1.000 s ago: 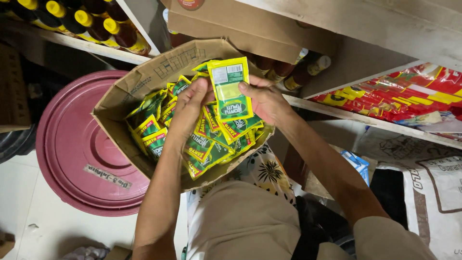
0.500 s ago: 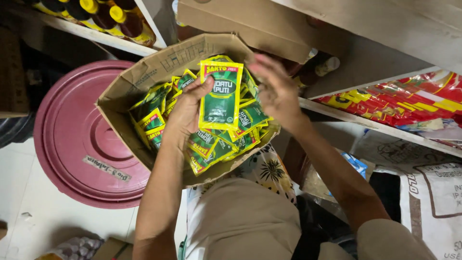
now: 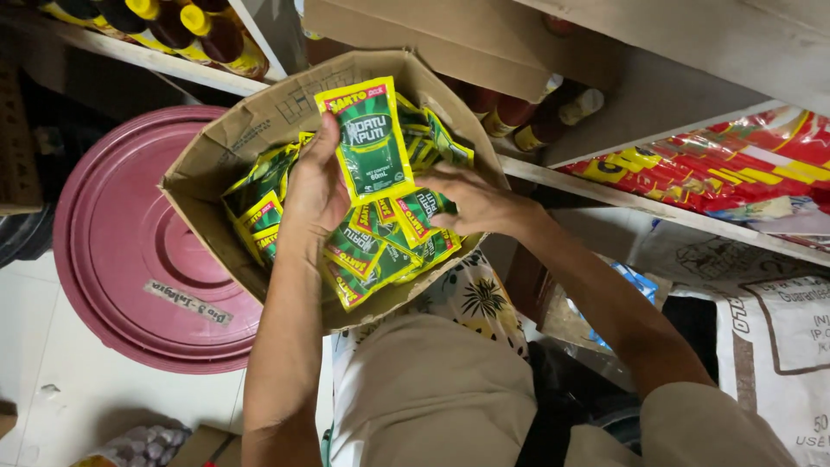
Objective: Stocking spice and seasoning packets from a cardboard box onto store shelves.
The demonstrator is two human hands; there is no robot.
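Note:
An open cardboard box (image 3: 226, 143) rests on my lap, filled with several small green and yellow sachets (image 3: 367, 246). My left hand (image 3: 313, 186) holds one green sachet (image 3: 367, 138) upright above the pile, thumb on its left edge. My right hand (image 3: 471, 203) lies with fingers spread on the sachets at the right side of the box, touching them; whether it grips one I cannot tell.
A large maroon round lid (image 3: 121, 242) lies on the floor at left. Shelves hold dark bottles with yellow caps (image 3: 186, 26), more bottles (image 3: 536, 108) and red and yellow packets (image 3: 718, 164). White printed sacks (image 3: 769, 320) stand at right. Another carton (image 3: 432, 35) sits above.
My left hand now holds the raised sachet alone. My right hand has let go of it and dropped onto the pile in the box.

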